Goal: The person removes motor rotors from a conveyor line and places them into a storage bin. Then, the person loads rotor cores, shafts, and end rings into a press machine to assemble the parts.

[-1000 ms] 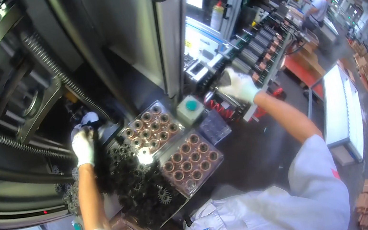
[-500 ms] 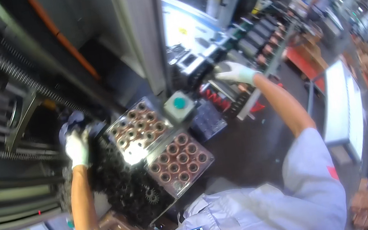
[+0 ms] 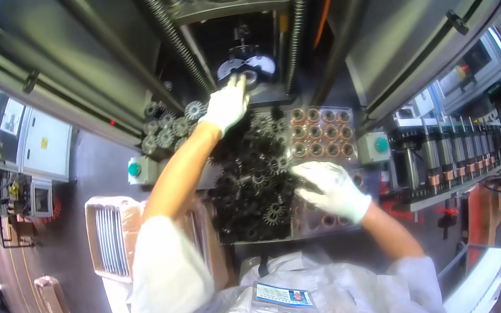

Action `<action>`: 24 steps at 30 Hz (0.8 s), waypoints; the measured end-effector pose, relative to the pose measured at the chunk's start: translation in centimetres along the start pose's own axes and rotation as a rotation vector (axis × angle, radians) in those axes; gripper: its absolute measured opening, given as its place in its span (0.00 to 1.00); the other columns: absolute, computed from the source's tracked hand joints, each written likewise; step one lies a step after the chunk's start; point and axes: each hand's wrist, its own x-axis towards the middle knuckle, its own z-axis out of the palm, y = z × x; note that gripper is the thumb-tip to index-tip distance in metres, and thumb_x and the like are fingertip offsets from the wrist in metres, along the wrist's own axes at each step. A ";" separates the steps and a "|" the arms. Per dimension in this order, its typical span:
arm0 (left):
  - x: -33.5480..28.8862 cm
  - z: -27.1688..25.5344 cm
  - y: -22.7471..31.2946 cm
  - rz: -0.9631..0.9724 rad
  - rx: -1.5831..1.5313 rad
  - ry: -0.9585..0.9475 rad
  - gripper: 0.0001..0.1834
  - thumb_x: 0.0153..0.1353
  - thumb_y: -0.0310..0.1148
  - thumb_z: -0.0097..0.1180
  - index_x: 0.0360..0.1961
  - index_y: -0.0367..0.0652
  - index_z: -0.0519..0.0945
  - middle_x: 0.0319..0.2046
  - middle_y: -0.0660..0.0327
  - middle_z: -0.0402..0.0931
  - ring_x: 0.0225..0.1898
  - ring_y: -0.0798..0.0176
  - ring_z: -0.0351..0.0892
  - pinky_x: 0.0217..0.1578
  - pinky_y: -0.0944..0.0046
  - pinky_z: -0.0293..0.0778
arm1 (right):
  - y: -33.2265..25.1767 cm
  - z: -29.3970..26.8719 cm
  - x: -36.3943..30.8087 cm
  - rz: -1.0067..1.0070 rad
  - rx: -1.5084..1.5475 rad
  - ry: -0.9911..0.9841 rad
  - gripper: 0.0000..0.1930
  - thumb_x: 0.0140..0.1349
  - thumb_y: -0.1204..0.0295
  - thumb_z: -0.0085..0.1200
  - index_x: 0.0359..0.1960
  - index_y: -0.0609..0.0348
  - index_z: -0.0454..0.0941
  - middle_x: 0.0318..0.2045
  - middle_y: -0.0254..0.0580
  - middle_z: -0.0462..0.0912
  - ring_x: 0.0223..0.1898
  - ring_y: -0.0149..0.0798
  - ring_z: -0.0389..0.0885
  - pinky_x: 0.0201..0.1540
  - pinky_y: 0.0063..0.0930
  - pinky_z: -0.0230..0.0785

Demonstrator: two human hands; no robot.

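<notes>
My left hand (image 3: pixel 228 105), in a white glove, reaches forward to the press fixture (image 3: pixel 248 70), fingers stretched out at the edge of a round part seated there. Whether they touch that part I cannot tell. My right hand (image 3: pixel 333 190), also gloved, hovers over the near clear plastic tray (image 3: pixel 313 220) of copper-coloured ring parts, thumb and fingers apart and nothing visible in them. It covers much of that tray. Behind it lies the far tray (image 3: pixel 323 132) with more copper-coloured rings. Dark toothed metal cores (image 3: pixel 254 179) are heaped between my hands.
Green push-button boxes stand at the left (image 3: pixel 142 169) and right (image 3: pixel 373 147). Press columns with coiled springs (image 3: pixel 295 21) flank the fixture. A conveyor (image 3: pixel 457 156) carrying cylindrical parts runs on the right. A carton (image 3: pixel 118 236) with a ribbed insert sits at the left.
My view has swung left to face the press. My right hand has come from the conveyor side to above the near tray. My left hand stays near the fixture.
</notes>
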 end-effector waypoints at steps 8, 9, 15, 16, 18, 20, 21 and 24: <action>-26.8 -8.4 -15.6 -0.368 0.051 0.111 0.22 0.65 0.26 0.54 0.61 0.39 0.77 0.56 0.45 0.79 0.59 0.46 0.78 0.60 0.55 0.74 | -1.6 5.8 10.8 -0.216 -0.108 0.056 0.17 0.64 0.62 0.59 0.53 0.50 0.79 0.43 0.40 0.80 0.38 0.45 0.84 0.40 0.40 0.76; -27.2 -8.3 -16.1 -0.296 0.063 0.116 0.21 0.65 0.27 0.54 0.60 0.39 0.77 0.57 0.45 0.78 0.58 0.47 0.79 0.59 0.56 0.74 | -1.3 6.9 12.7 -0.263 -0.143 0.038 0.16 0.63 0.63 0.60 0.52 0.49 0.80 0.41 0.40 0.79 0.35 0.45 0.84 0.36 0.38 0.76; -21.2 -10.7 -8.4 -0.137 -0.036 0.217 0.22 0.62 0.35 0.59 0.57 0.45 0.79 0.56 0.49 0.78 0.55 0.43 0.80 0.56 0.46 0.76 | -1.2 13.1 19.6 -0.429 -0.429 -0.155 0.08 0.59 0.67 0.54 0.37 0.51 0.84 0.27 0.42 0.83 0.31 0.46 0.85 0.31 0.42 0.75; -20.7 -9.7 -7.8 -0.104 -0.044 0.207 0.22 0.59 0.35 0.61 0.56 0.47 0.79 0.56 0.51 0.77 0.55 0.43 0.78 0.58 0.43 0.73 | -1.3 13.5 20.2 -0.433 -0.431 -0.156 0.08 0.59 0.67 0.54 0.37 0.51 0.84 0.27 0.42 0.83 0.31 0.46 0.85 0.31 0.42 0.75; -19.9 -7.5 -7.5 -0.083 -0.006 0.136 0.26 0.57 0.37 0.65 0.58 0.49 0.79 0.60 0.52 0.74 0.61 0.44 0.72 0.62 0.47 0.68 | -1.1 13.9 20.7 -0.415 -0.524 -0.268 0.07 0.57 0.67 0.54 0.32 0.51 0.84 0.25 0.44 0.84 0.30 0.47 0.86 0.29 0.44 0.73; -19.5 -6.2 -6.9 -0.079 0.117 0.094 0.25 0.54 0.37 0.67 0.55 0.49 0.80 0.56 0.54 0.75 0.60 0.45 0.72 0.61 0.47 0.69 | -1.5 13.7 20.3 -0.421 -0.557 -0.236 0.06 0.57 0.69 0.53 0.31 0.51 0.83 0.28 0.43 0.84 0.31 0.46 0.85 0.32 0.44 0.73; -19.2 -5.5 -7.3 -0.060 0.103 0.096 0.25 0.51 0.36 0.69 0.52 0.50 0.80 0.54 0.55 0.75 0.60 0.46 0.71 0.60 0.47 0.69 | -2.1 12.8 19.9 -0.376 -0.522 -0.208 0.06 0.57 0.69 0.53 0.31 0.52 0.83 0.30 0.43 0.84 0.32 0.46 0.85 0.34 0.43 0.74; -18.3 -5.0 -7.8 0.000 0.106 0.104 0.24 0.48 0.35 0.70 0.49 0.50 0.80 0.53 0.56 0.75 0.59 0.46 0.72 0.59 0.47 0.70 | -2.2 10.9 18.6 -0.247 -0.449 -0.207 0.06 0.58 0.70 0.55 0.34 0.52 0.83 0.35 0.43 0.81 0.36 0.47 0.83 0.40 0.43 0.74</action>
